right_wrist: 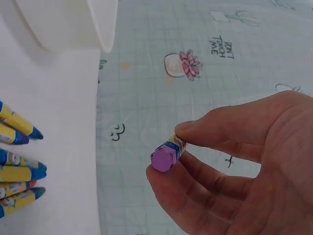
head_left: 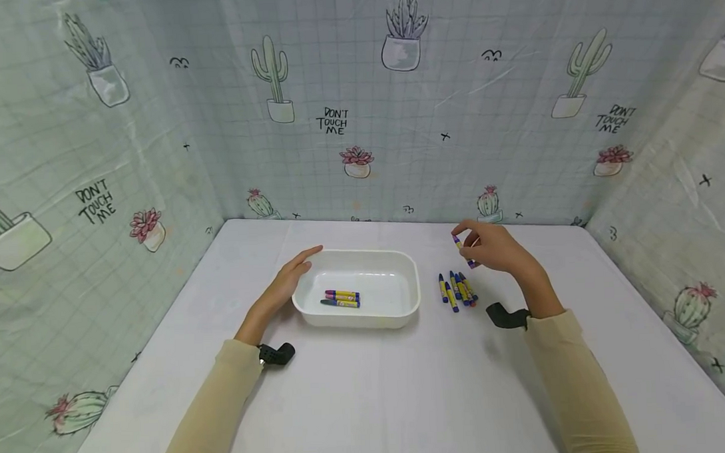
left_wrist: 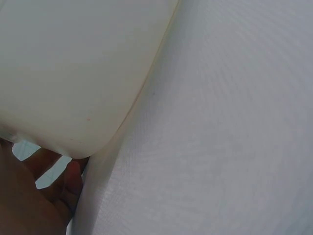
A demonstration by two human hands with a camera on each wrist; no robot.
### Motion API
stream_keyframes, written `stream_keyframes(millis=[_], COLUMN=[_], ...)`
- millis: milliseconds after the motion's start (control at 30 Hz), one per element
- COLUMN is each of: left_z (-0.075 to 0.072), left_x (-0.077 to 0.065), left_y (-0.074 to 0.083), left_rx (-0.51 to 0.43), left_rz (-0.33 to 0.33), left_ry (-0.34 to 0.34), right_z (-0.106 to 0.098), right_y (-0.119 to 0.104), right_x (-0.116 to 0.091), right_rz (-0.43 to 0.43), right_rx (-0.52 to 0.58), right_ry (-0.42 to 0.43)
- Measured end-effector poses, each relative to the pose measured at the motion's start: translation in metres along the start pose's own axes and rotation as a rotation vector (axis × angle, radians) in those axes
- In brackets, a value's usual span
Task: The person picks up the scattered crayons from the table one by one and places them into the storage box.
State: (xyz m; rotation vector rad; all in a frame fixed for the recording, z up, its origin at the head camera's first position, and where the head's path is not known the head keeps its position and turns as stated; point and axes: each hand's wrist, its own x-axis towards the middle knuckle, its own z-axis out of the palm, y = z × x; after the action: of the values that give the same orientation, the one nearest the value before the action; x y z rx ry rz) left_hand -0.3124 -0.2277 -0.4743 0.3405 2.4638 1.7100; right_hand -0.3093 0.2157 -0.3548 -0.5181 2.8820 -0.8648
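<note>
One purple crayon [right_wrist: 164,157] is pinched by the right hand [head_left: 490,245], right of centre in the frame; the white tray [head_left: 356,321], near centre, is touched by the left hand [head_left: 285,280], fingers outstretched.

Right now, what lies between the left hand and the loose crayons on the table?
A white tray holding crayons, then bare tabletop, in the head view.

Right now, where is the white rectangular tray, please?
In the head view, the tray sits left of the yellow-wrapped crayon pile, the left hand at its left end.
</note>
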Motion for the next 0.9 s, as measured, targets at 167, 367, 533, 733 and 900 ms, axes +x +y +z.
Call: stream_keyframes(millis=[167,367,533,733,900], left_z=[-0.001,-0.001,-0.001,-0.002,-0.002], left_x=[-0.001,-0.001,-0.002,-0.003,-0.003], left_y=[0.0,0.0,0.0,0.0,0.0], left_rx=[-0.023,-0.009,-0.018,-0.014,0.0], left_rz=[0.005,0.009,0.004,-0.004,0.005], left_ry=[-0.007,-0.004,0.0,0.003,0.003], right_z=[0.0,0.004,0.008,0.019,0.027], right_y=[-0.014,-0.029,-0.045,-0.064,-0.08], right_x=[0.008,0.02,0.031,0.047,0.059], right_rz=[-0.01,-0.038,-0.075,-0.106,-0.128], right_rx=[-0.019,0.004,0.027,-0.013,-0.041], right_ry=[-0.021,-0.054,-0.078,-0.086,-0.106])
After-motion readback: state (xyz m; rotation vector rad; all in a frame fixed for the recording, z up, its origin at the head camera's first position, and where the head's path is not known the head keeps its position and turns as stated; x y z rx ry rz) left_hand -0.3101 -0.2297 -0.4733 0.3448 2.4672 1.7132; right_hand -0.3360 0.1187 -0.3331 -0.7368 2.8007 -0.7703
